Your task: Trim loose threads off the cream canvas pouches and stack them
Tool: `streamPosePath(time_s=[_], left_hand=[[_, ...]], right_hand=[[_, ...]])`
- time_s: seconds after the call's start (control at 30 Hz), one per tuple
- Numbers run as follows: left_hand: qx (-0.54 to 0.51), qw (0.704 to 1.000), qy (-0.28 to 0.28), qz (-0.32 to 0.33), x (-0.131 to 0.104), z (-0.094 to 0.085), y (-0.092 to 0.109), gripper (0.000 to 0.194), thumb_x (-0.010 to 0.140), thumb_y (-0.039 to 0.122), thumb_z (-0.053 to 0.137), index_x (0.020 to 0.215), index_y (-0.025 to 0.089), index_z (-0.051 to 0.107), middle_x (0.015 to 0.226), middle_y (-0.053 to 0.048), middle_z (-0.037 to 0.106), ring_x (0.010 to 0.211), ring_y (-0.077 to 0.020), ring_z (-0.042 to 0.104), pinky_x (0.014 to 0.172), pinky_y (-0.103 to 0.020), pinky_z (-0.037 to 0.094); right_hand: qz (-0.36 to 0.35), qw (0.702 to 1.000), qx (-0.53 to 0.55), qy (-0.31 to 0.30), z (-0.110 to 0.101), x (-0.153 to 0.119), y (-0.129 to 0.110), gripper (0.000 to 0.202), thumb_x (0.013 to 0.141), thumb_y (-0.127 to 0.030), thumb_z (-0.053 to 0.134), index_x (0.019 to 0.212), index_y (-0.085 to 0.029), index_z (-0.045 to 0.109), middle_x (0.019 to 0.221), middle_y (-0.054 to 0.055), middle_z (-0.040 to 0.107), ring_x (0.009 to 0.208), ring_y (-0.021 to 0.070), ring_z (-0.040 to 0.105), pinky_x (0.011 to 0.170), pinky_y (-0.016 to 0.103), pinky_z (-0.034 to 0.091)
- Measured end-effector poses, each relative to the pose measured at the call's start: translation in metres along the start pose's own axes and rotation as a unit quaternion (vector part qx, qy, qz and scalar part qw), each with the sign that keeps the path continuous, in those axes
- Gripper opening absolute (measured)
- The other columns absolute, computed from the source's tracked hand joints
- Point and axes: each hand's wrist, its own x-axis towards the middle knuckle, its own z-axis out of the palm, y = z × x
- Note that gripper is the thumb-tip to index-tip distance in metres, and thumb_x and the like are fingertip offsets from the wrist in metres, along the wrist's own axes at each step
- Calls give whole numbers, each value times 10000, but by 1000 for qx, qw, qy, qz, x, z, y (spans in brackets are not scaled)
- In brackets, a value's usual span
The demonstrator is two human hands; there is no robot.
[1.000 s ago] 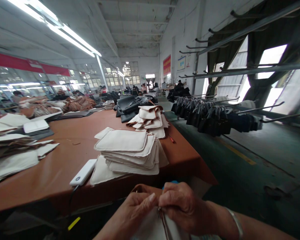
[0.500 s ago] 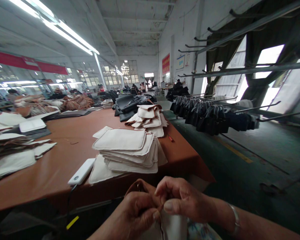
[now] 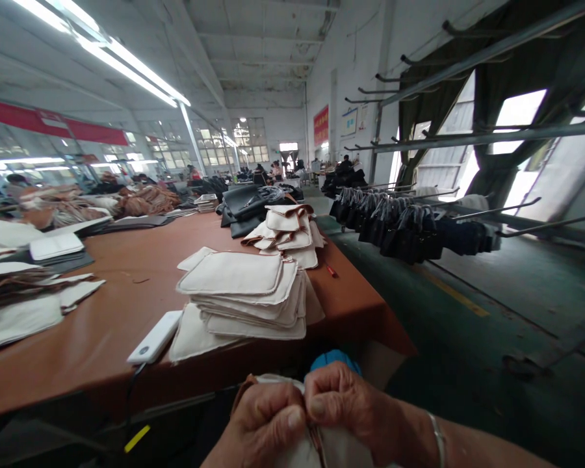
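At the bottom of the head view, my left hand (image 3: 268, 422) is closed on a cream fabric piece (image 3: 292, 453) with brown edging. My right hand (image 3: 346, 406) pinches the same piece just beside it, the knuckles of both hands nearly touching. A dark seam or opening with a brown edge runs down from between my thumbs. A bit of brown material shows behind my left fingers. Most of the piece's lower part lies out of frame. Beyond my hands, on the table, lies a stack of cream fabric panels (image 3: 234, 276).
The brown-covered table (image 3: 141, 260) bears a white power bank (image 3: 155, 338) with a cable, a red pen (image 3: 331, 271), folded cream pieces (image 3: 287, 224) and black bags (image 3: 244, 205). A blue rounded object (image 3: 334, 359) shows behind my right hand. Black bags (image 3: 394, 231) hang on a rack at right.
Both hands have drawn closer together and turned the fabric, so the brown flap shows less and more cream shows. The blue object has come into sight behind my right hand.
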Motion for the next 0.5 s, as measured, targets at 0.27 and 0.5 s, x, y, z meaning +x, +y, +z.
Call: streamPosePath(time_s=[0.27, 0.5], left_hand=[[-162, 982, -28, -95, 4, -9, -11, 688, 869, 768, 383, 658, 142, 576, 557, 42, 344, 511, -95, 205, 492, -256, 140], [45, 996, 75, -8, 0, -6, 2, 549, 823, 680, 605, 635, 190, 443, 613, 54, 327, 561, -99, 270, 505, -224, 213]], right_hand=[[-19, 1000, -20, 12, -7, 0, 7, 453, 747, -534, 778, 710, -140, 558, 602, -37, 497, 477, 54, 349, 468, 193, 260], [-144, 923, -355, 35, -11, 13, -33, 438, 900, -550, 610, 792, -126, 627, 724, 17, 569, 670, 129, 480, 638, 244, 391]])
